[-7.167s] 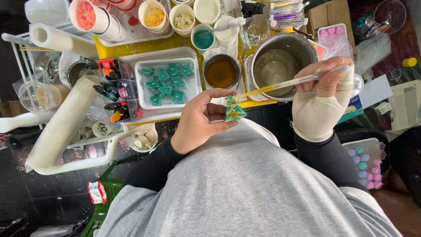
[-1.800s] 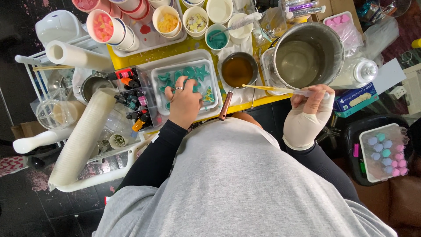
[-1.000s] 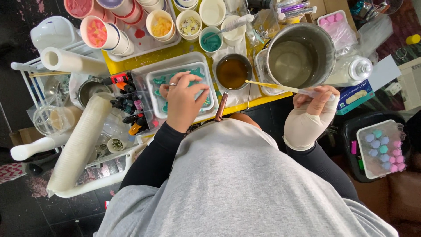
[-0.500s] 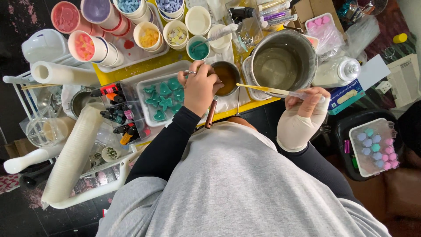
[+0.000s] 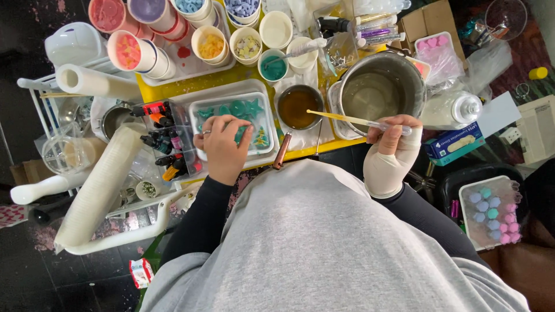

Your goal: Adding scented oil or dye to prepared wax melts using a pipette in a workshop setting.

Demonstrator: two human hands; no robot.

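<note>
My left hand (image 5: 222, 149) lies over a clear rectangular tray (image 5: 196, 112) of teal star and tree shapes (image 5: 238, 108), fingers spread with the tips down on the pieces. A speckled multicoloured piece (image 5: 263, 138) sits in the tray just right of the hand. My right hand (image 5: 391, 151), wrapped in a beige glove, grips a long thin stick (image 5: 347, 118). The stick crosses the big steel pot (image 5: 404, 75), and its tip ends beside a small pot of brown liquid (image 5: 296, 107).
Several cups of coloured bits (image 5: 211, 45) stand at the back of the yellow table (image 5: 173, 89). Small dye bottles (image 5: 157, 138), a paper roll (image 5: 95, 81) and a long sleeve of stacked cups (image 5: 101, 185) lie left. A tub of pastel balls (image 5: 491, 211) sits lower right.
My left hand went from the tray to the small brown pot, then came back left over the tray. My right hand has kept the stick over the steel pot.
</note>
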